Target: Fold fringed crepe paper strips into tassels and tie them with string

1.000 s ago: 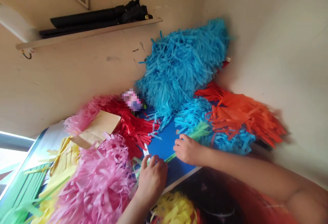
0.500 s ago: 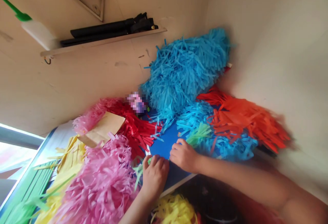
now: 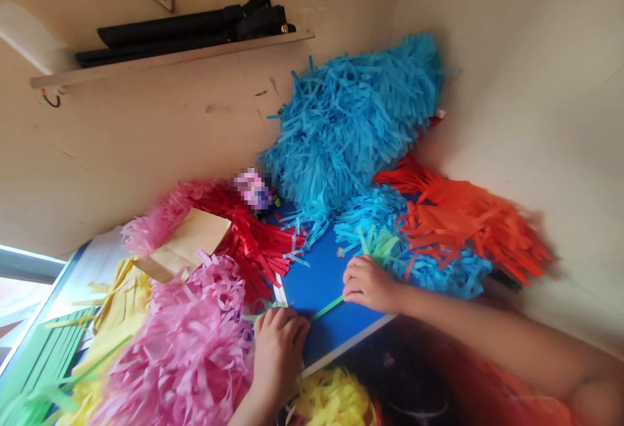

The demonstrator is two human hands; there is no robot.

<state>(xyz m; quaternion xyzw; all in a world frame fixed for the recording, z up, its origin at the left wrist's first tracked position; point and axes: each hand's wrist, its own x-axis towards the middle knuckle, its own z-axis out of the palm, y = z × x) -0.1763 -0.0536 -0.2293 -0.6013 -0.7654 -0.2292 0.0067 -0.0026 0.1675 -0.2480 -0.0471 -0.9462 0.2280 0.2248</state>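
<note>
The person's right hand [image 3: 368, 284] and left hand [image 3: 277, 354] are both on a blue card sheet [image 3: 316, 283], with a thin green paper strip [image 3: 327, 307] running between them across the sheet. The right fingers [image 3: 358, 279] are curled close together, and the strip comes out from under them; the left fingers [image 3: 280, 325] are bunched over the strip's other end, which shows only faintly at the sheet's edge. Just above the right hand, a green paper fringe [image 3: 383, 247] lies against a heap of sky-blue paper fringe [image 3: 351, 127] that covers the sheet's far side and rises against the wall [image 3: 146, 140]. An orange-red paper fringe [image 3: 463, 218] lies to its right. Crowding the left hand are a pink paper fringe [image 3: 180, 328] and a red paper fringe [image 3: 253, 250], with a brown paper piece [image 3: 185, 244] on top of the pink. A yellow paper fringe [image 3: 331, 400] sits below the sheet, beneath the left wrist. A pixelated pink object [image 3: 252, 190] is wedged near the red fringe, and black items [image 3: 185, 29] lie on a shelf [image 3: 170, 55] high up.
</note>
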